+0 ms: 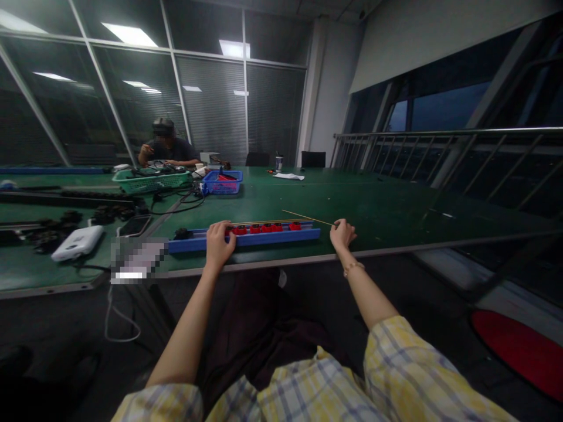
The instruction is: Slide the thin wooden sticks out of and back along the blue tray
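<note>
A long blue trough [281, 237] lies along the near edge of the green table, with several red pieces with dark centres [255, 229] in a row inside it. A black part [182, 234] sits at its left end. My left hand [219, 241] is closed across the trough left of its middle, thumb on the near side; the fingertips are partly hidden. Off the trough's right end, my right hand [342, 234] pinches a thin yellowish stick [303, 215], which slants up and left over the trough. Another thin yellowish strip [270, 222] runs along the far wall.
To the left lie a white power bank [78, 242], a phone [134, 225] and several black parts [48, 228]. Farther back stand a green basket [152, 183] and a blue basket [223, 183], with cables beside them. Another person [178, 151] sits across the table.
</note>
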Available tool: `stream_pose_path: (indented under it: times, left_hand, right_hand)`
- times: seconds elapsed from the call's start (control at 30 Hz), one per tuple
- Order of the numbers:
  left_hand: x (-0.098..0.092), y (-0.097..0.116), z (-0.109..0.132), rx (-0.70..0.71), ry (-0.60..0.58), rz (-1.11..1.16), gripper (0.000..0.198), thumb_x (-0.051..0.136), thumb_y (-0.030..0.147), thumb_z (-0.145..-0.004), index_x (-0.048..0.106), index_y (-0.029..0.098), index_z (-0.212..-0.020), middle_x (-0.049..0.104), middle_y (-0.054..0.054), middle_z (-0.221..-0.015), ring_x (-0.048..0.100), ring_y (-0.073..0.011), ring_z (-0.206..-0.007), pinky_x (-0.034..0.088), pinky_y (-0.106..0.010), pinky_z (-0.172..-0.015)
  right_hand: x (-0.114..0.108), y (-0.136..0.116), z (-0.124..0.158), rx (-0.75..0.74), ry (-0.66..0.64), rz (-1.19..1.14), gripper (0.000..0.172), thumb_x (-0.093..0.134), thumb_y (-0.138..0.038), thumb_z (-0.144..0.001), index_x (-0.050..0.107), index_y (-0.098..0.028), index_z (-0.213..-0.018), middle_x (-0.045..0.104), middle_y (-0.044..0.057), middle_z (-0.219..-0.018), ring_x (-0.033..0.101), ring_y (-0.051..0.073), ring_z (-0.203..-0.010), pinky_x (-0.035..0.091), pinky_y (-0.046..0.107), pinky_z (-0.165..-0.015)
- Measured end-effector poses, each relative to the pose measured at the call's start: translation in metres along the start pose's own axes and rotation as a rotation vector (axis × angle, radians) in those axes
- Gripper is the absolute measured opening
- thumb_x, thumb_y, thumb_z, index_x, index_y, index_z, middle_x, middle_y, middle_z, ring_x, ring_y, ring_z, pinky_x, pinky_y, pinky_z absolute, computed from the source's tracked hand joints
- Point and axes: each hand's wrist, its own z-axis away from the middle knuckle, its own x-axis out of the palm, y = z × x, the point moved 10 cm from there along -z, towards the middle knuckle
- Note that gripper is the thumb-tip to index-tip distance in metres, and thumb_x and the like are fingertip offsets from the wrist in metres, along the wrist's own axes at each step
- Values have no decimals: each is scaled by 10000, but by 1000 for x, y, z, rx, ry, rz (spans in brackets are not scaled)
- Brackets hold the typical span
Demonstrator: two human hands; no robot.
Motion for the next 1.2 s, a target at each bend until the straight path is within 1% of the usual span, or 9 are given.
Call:
stream_pose_path:
  times: [0.2, 0.37, 0.5, 0.7, 0.83, 0.93, 1.07, 1.2]
  left_hand:
    - [-1, 2, 0, 9, 3, -3, 167, 509, 209, -860, 609, 233, -992, 680, -75, -1113, 586, -274, -1116, 434, -444, -1027]
    - [-1, 2, -1, -2, 6, -4, 168, 510, 209, -855, 608, 234, -988, 682, -78, -1105, 582, -277, -1110, 432, -453, -1028]
    - [-1, -1, -1, -27, 11, -33, 165, 502, 212, -854, 604, 231, -982, 677, -83, -1104, 578, -281, -1116, 431, -459, -1026]
    - [-9, -20, 2, -147, 118, -174, 201, 473, 198, -847, 615, 212, -989, 661, -116, -1038, 587, -311, -1043, 460, -476, -943]
    - [-3, -29, 4, -167, 106, -185, 284, 464, 193, -838, 633, 194, -1066, 674, -136, -1075, 608, -315, -1024, 471, -474, -921]
    - [1, -31, 4, -185, 81, -192, 326, 452, 200, -844, 642, 175, -1108, 687, -150, -1108, 619, -322, -1031, 474, -481, -915]
    - [1, -29, 4, -190, 63, -207, 343, 439, 207, -852, 657, 163, -1112, 697, -157, -1091, 623, -328, -1023, 473, -482, -906]
    - [-2, -30, 5, -198, 89, -219, 353, 451, 215, -849, 669, 172, -1123, 691, -149, -1084, 618, -320, -1011, 475, -467, -883]
  right_hand:
    - [9, -13, 8, -78, -66, 159, 302, 414, -155, -853, 659, -137, -1030, 619, 198, -1037, 500, 351, -1127, 299, 567, -977]
    - [10, -23, 13, -136, -72, 280, 351, 373, -118, -877, 682, -103, -1043, 633, 248, -1055, 531, 349, -1116, 314, 546, -963]
    - [11, -25, 14, -141, -91, 276, 367, 363, -103, -891, 678, -104, -1079, 636, 254, -1065, 538, 342, -1130, 343, 527, -957]
    - [11, -28, 16, -168, -88, 251, 393, 340, -95, -889, 679, -120, -1086, 643, 257, -1086, 542, 339, -1111, 389, 511, -914]
    - [13, -27, 15, -162, -113, 245, 379, 352, -86, -876, 687, -148, -1041, 658, 241, -1079, 547, 328, -1106, 385, 503, -919]
    - [13, -25, 14, -134, -116, 251, 374, 355, -80, -875, 684, -154, -1037, 661, 229, -1082, 545, 319, -1117, 373, 508, -938]
    - [15, -21, 13, -103, -120, 296, 382, 354, -66, -880, 669, -129, -1086, 643, 246, -1121, 531, 334, -1149, 366, 548, -951]
    - [16, -20, 13, -97, -122, 300, 417, 339, -46, -879, 660, -124, -1134, 628, 252, -1151, 507, 343, -1189, 360, 585, -962]
